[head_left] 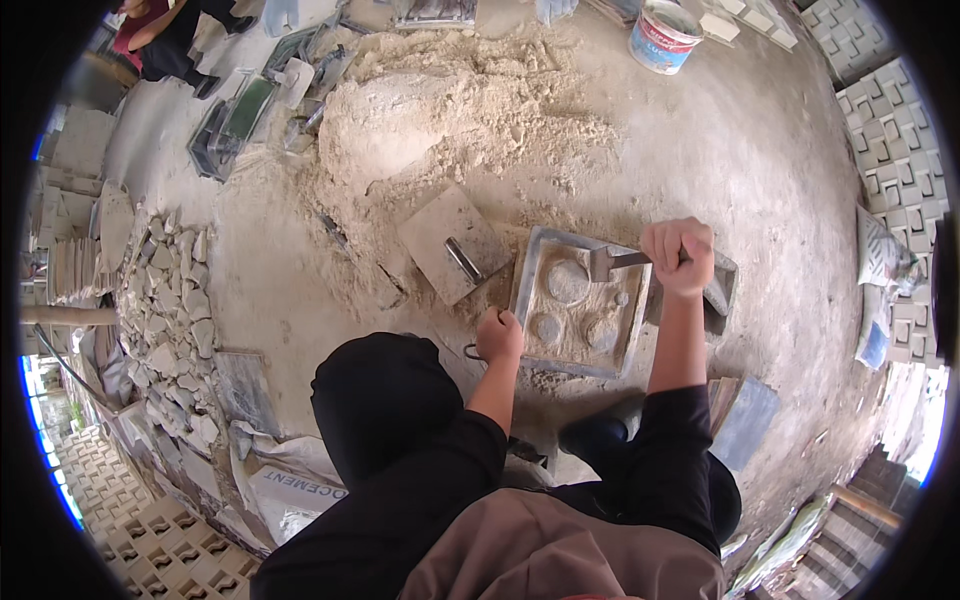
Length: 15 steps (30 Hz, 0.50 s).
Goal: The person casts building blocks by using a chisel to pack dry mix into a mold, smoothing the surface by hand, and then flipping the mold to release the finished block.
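In front of me on the floor lies a square grey mould [636, 325] with raised round shapes inside, dusted with pale powder. My left hand [499, 336] is closed at its left side, round a dark curved handle [471, 352] that shows below the fist. My right hand [679, 256] grips a short-handled tool [602, 264] with a broad flat head, like a brush or scraper; I cannot tell which. The tool's head is over the upper right part of the mould, beside the largest round shape. Left of the mould, a square plate [440, 232] with a bar handle lies on the floor.
Beyond the plate spreads a heap of pale powder [400, 125]. Metal mould parts [245, 108] lie at far left, and a bucket [664, 38] stands at far right. Broken pieces [165, 310] are piled at left. A grey block [718, 295] sits right of the mould. A seated person [165, 35] is at far left.
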Motion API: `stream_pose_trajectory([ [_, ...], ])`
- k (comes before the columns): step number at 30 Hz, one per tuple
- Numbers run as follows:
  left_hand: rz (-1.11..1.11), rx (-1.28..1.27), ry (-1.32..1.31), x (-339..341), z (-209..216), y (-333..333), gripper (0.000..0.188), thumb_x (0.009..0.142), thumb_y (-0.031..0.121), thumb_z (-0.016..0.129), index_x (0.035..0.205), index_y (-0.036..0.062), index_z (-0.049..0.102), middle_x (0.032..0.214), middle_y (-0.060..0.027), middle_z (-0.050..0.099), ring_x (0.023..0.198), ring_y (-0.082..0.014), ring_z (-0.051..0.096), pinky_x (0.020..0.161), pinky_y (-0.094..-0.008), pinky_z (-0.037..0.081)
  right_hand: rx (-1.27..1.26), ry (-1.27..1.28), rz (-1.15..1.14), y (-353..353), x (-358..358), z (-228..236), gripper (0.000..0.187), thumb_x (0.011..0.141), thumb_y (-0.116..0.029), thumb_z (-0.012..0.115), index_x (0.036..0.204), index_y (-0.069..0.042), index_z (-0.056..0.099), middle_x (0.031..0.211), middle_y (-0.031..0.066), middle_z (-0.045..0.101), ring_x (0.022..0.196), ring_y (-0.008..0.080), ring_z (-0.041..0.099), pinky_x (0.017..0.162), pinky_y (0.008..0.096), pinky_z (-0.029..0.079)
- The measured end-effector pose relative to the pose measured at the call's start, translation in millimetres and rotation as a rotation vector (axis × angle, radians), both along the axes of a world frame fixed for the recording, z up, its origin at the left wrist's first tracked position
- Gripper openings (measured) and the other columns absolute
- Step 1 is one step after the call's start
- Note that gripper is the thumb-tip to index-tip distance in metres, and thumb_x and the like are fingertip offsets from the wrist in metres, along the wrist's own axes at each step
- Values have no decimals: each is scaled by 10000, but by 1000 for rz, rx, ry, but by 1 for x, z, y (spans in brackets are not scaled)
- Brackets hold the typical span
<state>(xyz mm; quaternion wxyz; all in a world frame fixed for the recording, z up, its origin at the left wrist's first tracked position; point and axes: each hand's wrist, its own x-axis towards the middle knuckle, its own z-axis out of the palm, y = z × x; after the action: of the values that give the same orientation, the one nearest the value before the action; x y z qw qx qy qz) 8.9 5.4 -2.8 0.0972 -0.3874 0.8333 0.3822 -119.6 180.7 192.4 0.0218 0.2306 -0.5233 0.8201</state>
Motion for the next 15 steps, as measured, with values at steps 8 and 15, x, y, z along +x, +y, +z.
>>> stream_pose_trajectory([
  [8,12,14,-25,0,0,-2,278,795,268,381,844,79,579,810,-185,602,781,-395,559,692,-503,420,-10,117,93,-10,-3,-1,387,781,-90,376,401,-72,305,362,20,323,323,118,245,362,252,206],
  [15,13,8,-38,-1,2,-2,274,791,264,387,838,74,579,819,-181,607,796,-388,562,693,-497,421,165,-98,-73,-3,11,6,396,770,-163,371,391,-64,306,354,32,297,346,118,239,367,264,191],
])
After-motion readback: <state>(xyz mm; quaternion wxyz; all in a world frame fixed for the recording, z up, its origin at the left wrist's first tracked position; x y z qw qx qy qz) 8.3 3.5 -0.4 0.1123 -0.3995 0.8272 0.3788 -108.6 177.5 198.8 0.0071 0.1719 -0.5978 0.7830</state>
